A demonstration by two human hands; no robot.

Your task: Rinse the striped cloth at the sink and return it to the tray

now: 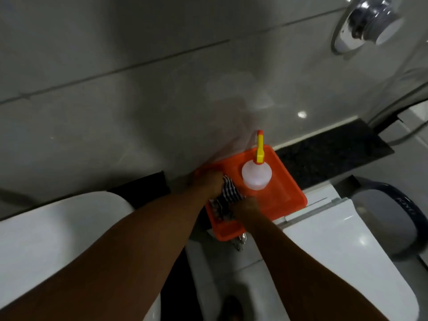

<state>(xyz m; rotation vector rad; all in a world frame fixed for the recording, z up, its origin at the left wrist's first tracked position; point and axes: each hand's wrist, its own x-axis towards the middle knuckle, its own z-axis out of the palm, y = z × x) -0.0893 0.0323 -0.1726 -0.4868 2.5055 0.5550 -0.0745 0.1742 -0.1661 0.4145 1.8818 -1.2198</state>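
Below, orange tray on a white ledge against the tiled wall. In its left part, striped cloth, bunched. Left hand closed on the cloth's upper edge, at the tray's left rim. Right hand touching the cloth's right side, fingers blurred; cannot tell how wide or whether gripping. In the tray's far part, upright white spray bottle with yellow trigger, just beside the cloth. White basin at lower left, well apart from the tray. Chrome knob high on the wall at right.
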